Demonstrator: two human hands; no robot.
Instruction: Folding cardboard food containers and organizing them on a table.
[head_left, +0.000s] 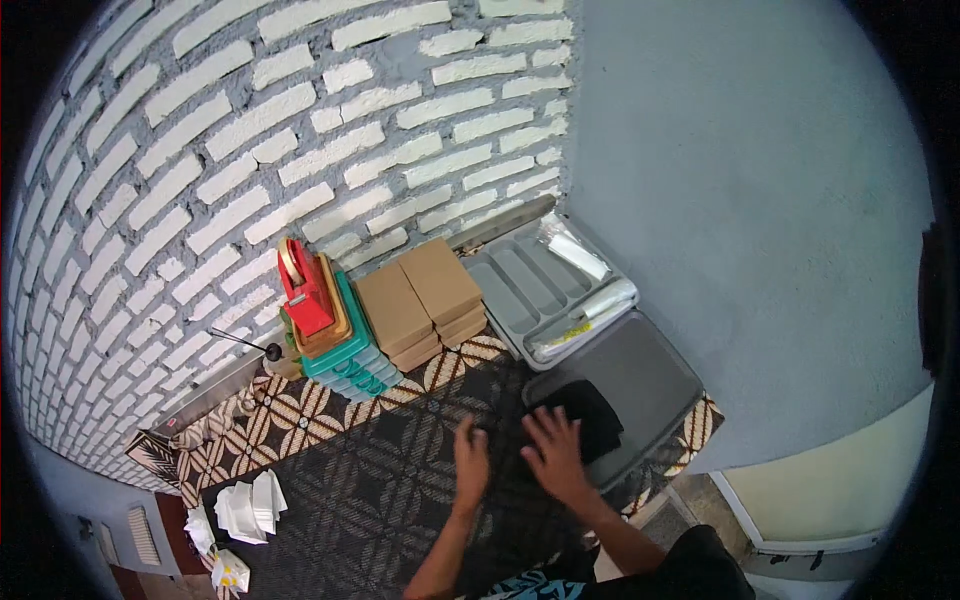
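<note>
My right hand (556, 456) has its fingers spread, its fingertips over the left edge of a folded black cloth (596, 412). That cloth lies on the near-left part of a dark grey serving tray (645, 367). To the left, my left hand (472, 461) is above a dark mesh cover (375, 480) on the table, its fingers bent and pointing away from me. Dark material between my hands blends into the cover, so whether the left fingers hold any of it is unclear.
Behind the tray sits a grey cutlery tray (517, 281) with plastic-wrapped items. Stacked cardboard boxes (420, 292), a teal drawer unit (352, 367) and a red tape dispenser (306, 292) line the brick wall (300, 135). White folded papers (251, 506) lie left on the patterned tablecloth (300, 424).
</note>
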